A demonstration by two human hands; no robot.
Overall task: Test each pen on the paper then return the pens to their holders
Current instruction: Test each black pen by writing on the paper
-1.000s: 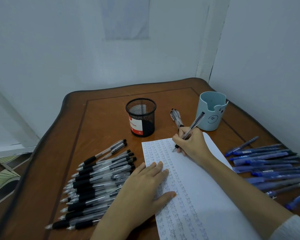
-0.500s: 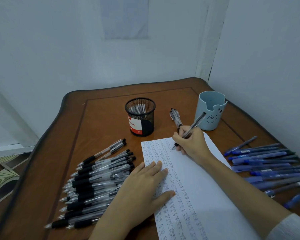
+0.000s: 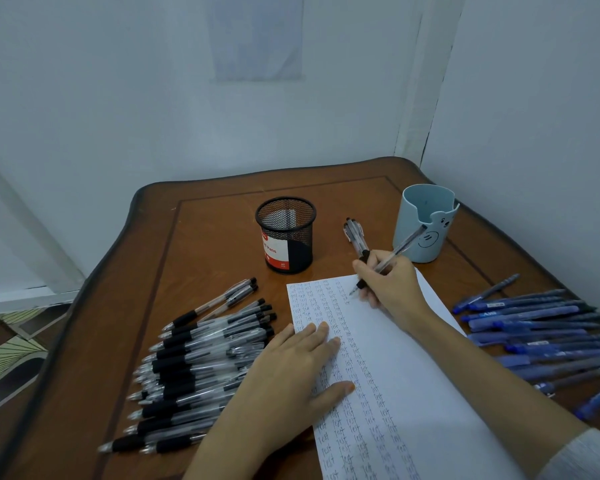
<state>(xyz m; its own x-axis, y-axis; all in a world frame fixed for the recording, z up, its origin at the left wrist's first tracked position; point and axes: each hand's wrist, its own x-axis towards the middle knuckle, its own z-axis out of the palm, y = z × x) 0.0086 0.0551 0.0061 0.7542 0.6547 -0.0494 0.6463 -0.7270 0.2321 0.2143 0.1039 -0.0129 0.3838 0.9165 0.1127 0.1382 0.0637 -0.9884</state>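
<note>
Still the left hand (image 3: 291, 368) lies flat on the paper (image 3: 413, 393), fingers straight and slightly spread, as half a second ago. The paper rests on the bench (image 3: 205, 237), with columns of small "test" words down its left part. Left of it black pens (image 3: 201, 362) lie heaped, and to its right blue pens (image 3: 541, 330) lie in a row. Farther back the right hand (image 3: 392, 282) keeps pinching a pen (image 3: 399, 249) between thumb and fingers, its tip at the paper's top, barely shifted. Two loose pens (image 3: 355, 235) lie just behind that hand. Beyond stand a mesh cup (image 3: 286, 237) and a blue cup (image 3: 425, 230), each showing only its inner wall. The held pen's upper end crosses the blue cup.
</note>
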